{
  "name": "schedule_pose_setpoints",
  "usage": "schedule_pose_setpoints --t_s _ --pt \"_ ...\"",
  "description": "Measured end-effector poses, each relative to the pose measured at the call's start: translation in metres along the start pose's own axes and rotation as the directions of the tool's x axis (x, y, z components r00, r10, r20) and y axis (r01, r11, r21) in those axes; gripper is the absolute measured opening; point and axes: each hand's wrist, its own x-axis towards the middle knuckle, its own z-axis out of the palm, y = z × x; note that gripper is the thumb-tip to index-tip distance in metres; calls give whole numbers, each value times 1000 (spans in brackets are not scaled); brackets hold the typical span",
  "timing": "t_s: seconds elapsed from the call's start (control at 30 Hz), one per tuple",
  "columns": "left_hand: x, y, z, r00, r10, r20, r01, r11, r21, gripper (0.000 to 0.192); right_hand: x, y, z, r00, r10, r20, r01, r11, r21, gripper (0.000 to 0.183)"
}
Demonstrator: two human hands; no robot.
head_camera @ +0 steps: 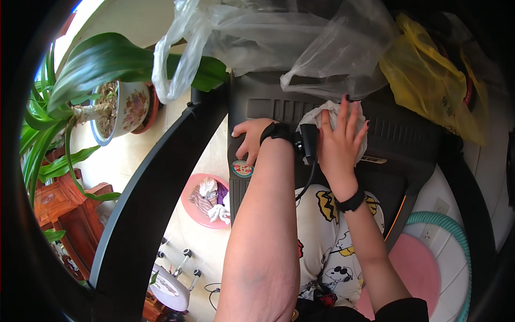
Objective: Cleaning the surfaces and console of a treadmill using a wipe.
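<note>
My right hand (pixel 341 141) lies flat with fingers spread on a crumpled white cloth (pixel 318 110), pressed on the black ribbed plastic cover of what looks like a treadmill (pixel 257 90). My left hand (pixel 253 137) rests on the same cover's left edge, fingers bent and apart, just above a round sticker (pixel 242 168). Nothing shows in its grasp; its palm is hidden. A small black device (pixel 309 141) with a cable stands out between my left wrist and right hand. Both wrists wear black bands.
Clear plastic bags (pixel 273 40) and a yellow bag (pixel 426 76) hang over the cover's far side. Black uprights (pixel 161 173) flank it. At left are a potted plant (pixel 128 104) and a pink basin (pixel 193 209) of cloths; at right, a green corrugated hose (pixel 454 233) and a pink round object (pixel 414 269).
</note>
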Motion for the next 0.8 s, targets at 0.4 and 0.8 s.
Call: schedule_pose_setpoints --t_s 0.4,0.8 --pt "-6 2 -6 1000 1 25 0 999 -33 61 -15 0 -14 996 38 81 -44 997 70 38" --pt "-6 4 -10 1000 -6 19 8 996 -86 61 -24 -2 -11 991 62 121 -83 981 177 39"
